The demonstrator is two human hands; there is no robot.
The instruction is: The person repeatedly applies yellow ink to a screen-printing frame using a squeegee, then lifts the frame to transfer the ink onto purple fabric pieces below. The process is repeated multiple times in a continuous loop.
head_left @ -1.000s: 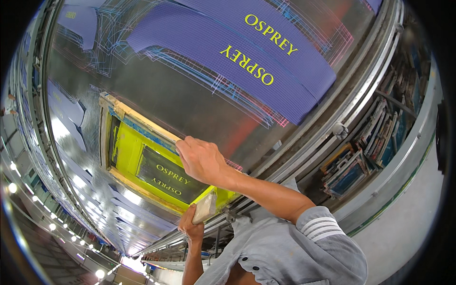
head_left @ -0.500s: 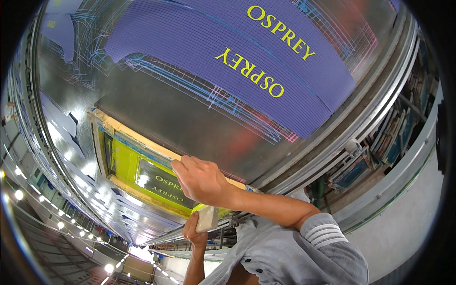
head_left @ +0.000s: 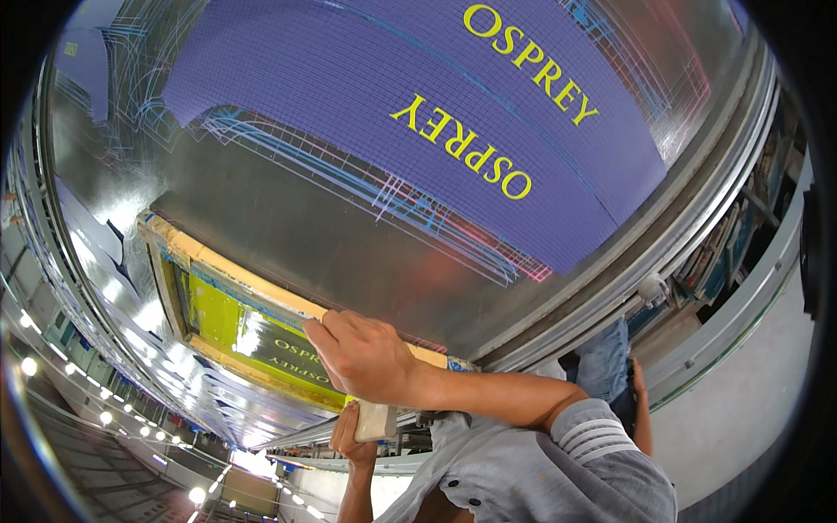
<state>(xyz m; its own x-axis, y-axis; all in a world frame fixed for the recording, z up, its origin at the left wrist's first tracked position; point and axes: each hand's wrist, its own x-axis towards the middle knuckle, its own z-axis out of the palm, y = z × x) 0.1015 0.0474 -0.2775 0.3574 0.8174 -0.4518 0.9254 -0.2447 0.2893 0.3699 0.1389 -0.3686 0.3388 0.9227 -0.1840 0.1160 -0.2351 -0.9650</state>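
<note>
My right hand (head_left: 362, 359) is closed around the long wooden rail of a screen-printing frame (head_left: 235, 266). Yellow-green ink covers much of the frame's mesh, and lettering shows in its darker window. Below that hand, my left hand (head_left: 350, 436) grips a pale, block-shaped squeegee (head_left: 376, 422) by the frame's near end; part of the squeegee is hidden. The frame looks tilted over the metal table (head_left: 349, 235). Beyond it lies a purple fabric panel (head_left: 366, 96) with two yellow words printed on it, one upside down to the other.
Blue and pink outline marks surround the panel. A metal rail (head_left: 593, 314) runs along the table's right edge. Under it, framed panels (head_left: 719, 253) are stacked. A person in jeans (head_left: 603, 362) stands at the right, one arm hanging. More purple pieces (head_left: 83, 70) lie at far left.
The frame, both hands and the squeegee sit slightly further left and lower in the view, while the panel looks larger. A person in jeans has come into view at right. Both grips are unchanged.
</note>
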